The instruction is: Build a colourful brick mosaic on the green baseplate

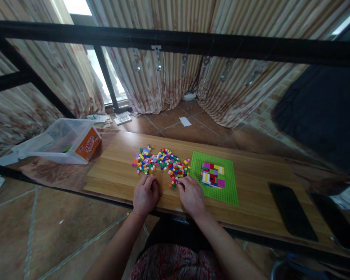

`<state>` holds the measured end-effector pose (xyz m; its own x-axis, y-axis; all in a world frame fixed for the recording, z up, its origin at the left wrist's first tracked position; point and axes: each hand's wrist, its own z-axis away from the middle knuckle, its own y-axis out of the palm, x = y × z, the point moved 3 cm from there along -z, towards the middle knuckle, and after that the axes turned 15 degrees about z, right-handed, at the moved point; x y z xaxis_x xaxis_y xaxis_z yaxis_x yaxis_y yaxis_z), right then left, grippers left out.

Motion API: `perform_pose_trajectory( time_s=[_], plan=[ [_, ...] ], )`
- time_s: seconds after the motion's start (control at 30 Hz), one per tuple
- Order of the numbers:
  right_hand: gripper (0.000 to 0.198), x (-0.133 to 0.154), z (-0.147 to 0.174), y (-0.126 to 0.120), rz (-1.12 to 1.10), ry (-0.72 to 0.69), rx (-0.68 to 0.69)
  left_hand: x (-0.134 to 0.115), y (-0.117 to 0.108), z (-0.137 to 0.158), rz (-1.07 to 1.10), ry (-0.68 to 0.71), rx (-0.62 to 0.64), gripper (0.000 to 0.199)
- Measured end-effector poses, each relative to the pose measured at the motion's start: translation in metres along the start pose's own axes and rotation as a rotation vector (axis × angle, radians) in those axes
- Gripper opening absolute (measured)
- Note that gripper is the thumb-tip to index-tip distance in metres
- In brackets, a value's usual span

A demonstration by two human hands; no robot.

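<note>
At the left of the frame I see a clear plastic box (54, 156), which has an orange label (89, 144) on its end and something green inside. To the right of it begins the wooden board (111, 171), which goes across the lower middle of the frame. My left hand (146, 193) is at the lower centre, near the front edge of the board. Its fingers are curled inward, the thumb close to them; I cannot tell if there is any small piece between them.

Just above, in the centre, the loose toy bricks (163, 159) lie in a scattered heap of many colours. My right hand (191, 193) is at the lower right end of this heap, its thumb and fingertips near together beside some bricks; whether they pinch one, I cannot tell.

Right of centre lies the green studded plate (231, 194), and upon it stands the built block of bricks (213, 175), in white, red, yellow and magenta. Farther, at the lower right, a flat black object (293, 211) lies on the board.
</note>
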<state>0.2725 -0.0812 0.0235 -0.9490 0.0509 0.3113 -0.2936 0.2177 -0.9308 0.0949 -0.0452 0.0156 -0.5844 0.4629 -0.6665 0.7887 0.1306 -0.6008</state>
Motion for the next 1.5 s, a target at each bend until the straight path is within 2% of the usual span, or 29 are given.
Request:
perform_pose_trajectory(
  time_s=[0.17,0.3,0.47,0.57,0.67,0.77,0.83,1.0,1.1,1.27,1.5],
  plan=[
    [0.025,0.0,-0.007,-0.007,0.027,-0.039,-0.029,0.0,0.0,0.0,0.003,-0.002,0.014,0.015],
    [0.022,0.005,-0.018,-0.006,0.124,-0.103,0.022,-0.001,-0.001,-0.001,-0.018,0.004,-0.003,0.015],
    [0.02,0.009,-0.028,0.001,0.163,-0.113,0.057,0.0,-0.001,-0.001,-0.016,0.018,-0.01,0.015],
    [0.02,0.012,-0.03,-0.006,0.12,-0.084,0.02,0.002,-0.001,-0.001,-0.011,0.033,-0.017,0.015],
    [0.02,0.01,-0.024,-0.024,-0.045,-0.018,-0.039,0.003,0.0,-0.002,-0.02,0.052,-0.018,0.015],
    [0.018,-0.009,-0.01,-0.046,-0.271,0.102,-0.087,0.002,-0.001,-0.003,-0.039,0.059,-0.02,0.014],
    [0.017,-0.033,0.001,-0.059,-0.385,0.195,-0.126,0.001,-0.001,-0.003,-0.051,0.057,-0.018,0.014],
    [0.025,-0.114,0.023,-0.074,-0.466,0.459,-0.229,0.0,-0.002,-0.004,-0.059,0.06,-0.021,0.014],
    [0.033,-0.146,0.025,-0.073,-0.52,0.579,-0.237,-0.001,-0.002,-0.004,-0.064,0.071,-0.023,0.014],
    [0.034,-0.157,0.016,-0.062,-0.543,0.617,-0.237,-0.003,-0.002,-0.006,-0.07,0.077,-0.025,0.015],
    [0.028,-0.154,0.001,-0.061,-0.295,0.525,-0.18,-0.002,-0.002,-0.005,-0.077,0.058,-0.022,0.015]
  ],
)
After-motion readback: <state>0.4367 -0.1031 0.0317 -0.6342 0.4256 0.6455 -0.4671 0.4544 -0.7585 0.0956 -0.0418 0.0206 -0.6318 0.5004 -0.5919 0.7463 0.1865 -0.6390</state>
